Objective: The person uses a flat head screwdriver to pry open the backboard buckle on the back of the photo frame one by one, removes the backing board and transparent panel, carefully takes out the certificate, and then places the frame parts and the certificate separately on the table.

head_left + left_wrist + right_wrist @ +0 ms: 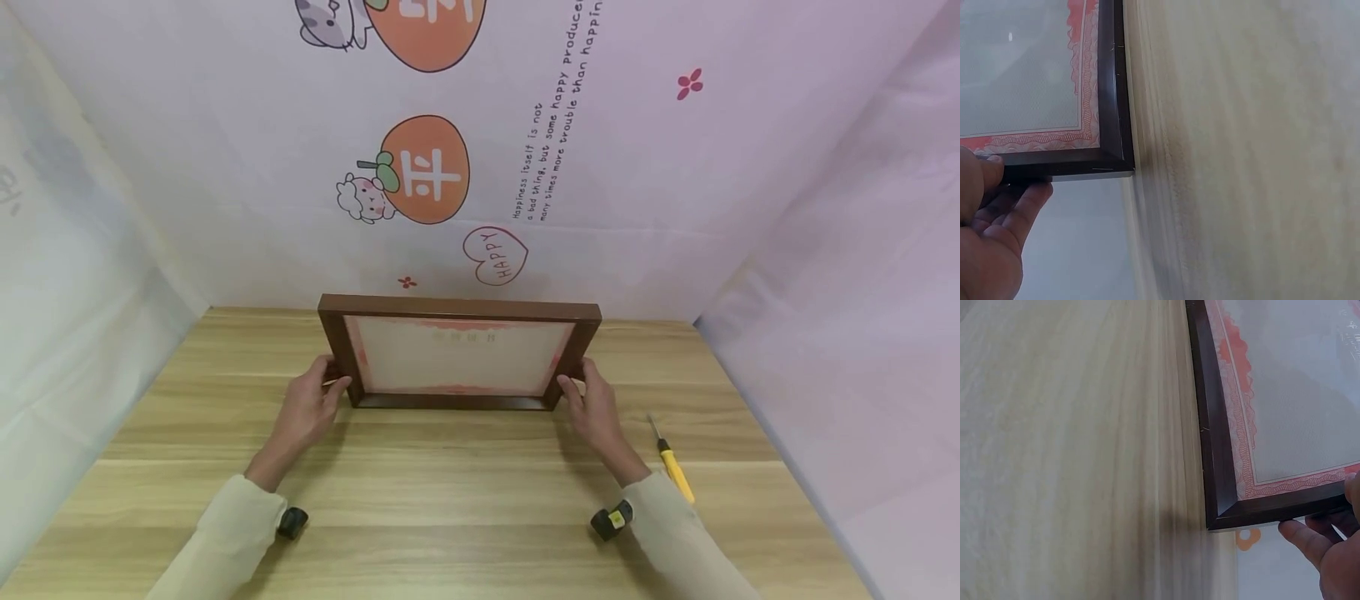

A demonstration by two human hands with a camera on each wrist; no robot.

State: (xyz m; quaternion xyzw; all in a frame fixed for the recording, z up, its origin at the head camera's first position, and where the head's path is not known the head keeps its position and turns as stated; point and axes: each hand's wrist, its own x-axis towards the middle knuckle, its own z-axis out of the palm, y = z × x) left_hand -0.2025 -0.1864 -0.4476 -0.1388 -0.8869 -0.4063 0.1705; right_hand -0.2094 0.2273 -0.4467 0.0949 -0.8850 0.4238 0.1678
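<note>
A dark brown picture frame [459,309] stands upright on the wood-grain table, its lower edge on the tabletop. Inside it is a pale certificate [457,358] with a red patterned border, also seen in both wrist views. My left hand [309,404] grips the frame's left side near the bottom, thumb in front and fingers behind. On the opposite side my right hand [594,408] holds the frame the same way. The left wrist view shows the left thumb and fingers [1029,209] around the frame's edge. Part of the right hand is cut off in the right wrist view.
A screwdriver [675,473] with a yellow handle lies on the table [450,500] to the right of the right forearm. Behind the frame rises a white cloth wall [262,167] with printed cartoons and lettering. More white cloth hangs at the left and right sides.
</note>
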